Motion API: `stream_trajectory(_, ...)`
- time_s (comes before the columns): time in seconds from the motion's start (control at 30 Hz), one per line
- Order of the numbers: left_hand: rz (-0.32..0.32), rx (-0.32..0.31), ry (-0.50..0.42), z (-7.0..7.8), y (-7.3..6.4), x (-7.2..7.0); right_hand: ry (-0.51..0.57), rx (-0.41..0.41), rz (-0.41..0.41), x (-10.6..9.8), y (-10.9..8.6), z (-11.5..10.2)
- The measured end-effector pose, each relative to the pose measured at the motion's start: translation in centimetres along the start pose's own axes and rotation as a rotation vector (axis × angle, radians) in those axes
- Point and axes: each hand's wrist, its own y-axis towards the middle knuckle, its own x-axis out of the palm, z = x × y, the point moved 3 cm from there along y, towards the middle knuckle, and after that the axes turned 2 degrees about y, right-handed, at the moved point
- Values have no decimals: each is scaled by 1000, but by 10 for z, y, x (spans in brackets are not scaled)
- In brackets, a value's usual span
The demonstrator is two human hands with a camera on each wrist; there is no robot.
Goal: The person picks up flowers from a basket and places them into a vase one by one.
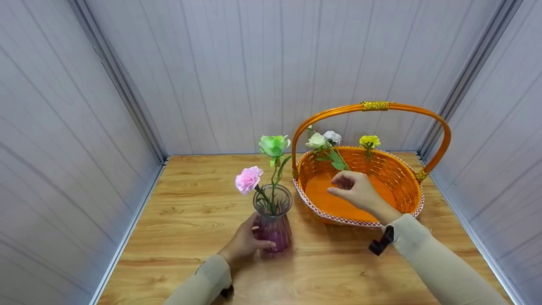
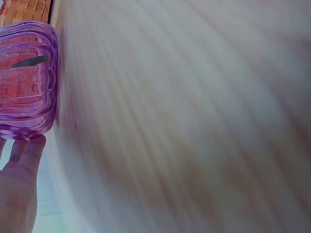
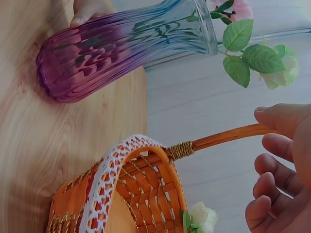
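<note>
A ribbed glass vase (image 1: 275,235), clear at the top and purple below, stands upright on the table. My left hand (image 1: 243,243) holds its lower left side, thumb in front; the left wrist view shows fingers (image 2: 29,158) against the purple glass. In the vase are a pink carnation (image 1: 248,180), leaning left, and a taller green rose (image 1: 274,145). Over the orange wicker basket (image 1: 400,192) hovers my right hand (image 1: 358,192), fingers loosely curled around nothing. A pale rose (image 1: 316,140), a white carnation (image 1: 332,137) and a yellow carnation (image 1: 370,141) lean at the basket's back rim.
The basket's tall arched handle (image 1: 326,113) rises behind my right hand. Lace trim (image 3: 104,187) runs around its rim. Grey panel walls (image 1: 254,76) enclose the wooden table (image 1: 186,203) at the back and both sides. The vase stands left of the basket.
</note>
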Motion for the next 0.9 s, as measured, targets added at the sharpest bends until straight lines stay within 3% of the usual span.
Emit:
stream_trajectory(0.27, -9, 0, -23, 1, -1, 2, -24, 19, 22, -12, -5, 13)
stream_trajectory(0.63, -6, 9, 14, 1, 0, -1, 5, 95, 57, -27, -9, 31)
stream_trajectory(0.9, 6, 10, 24, 1, 0, 0, -56, 82, 92, -43, -10, 42)
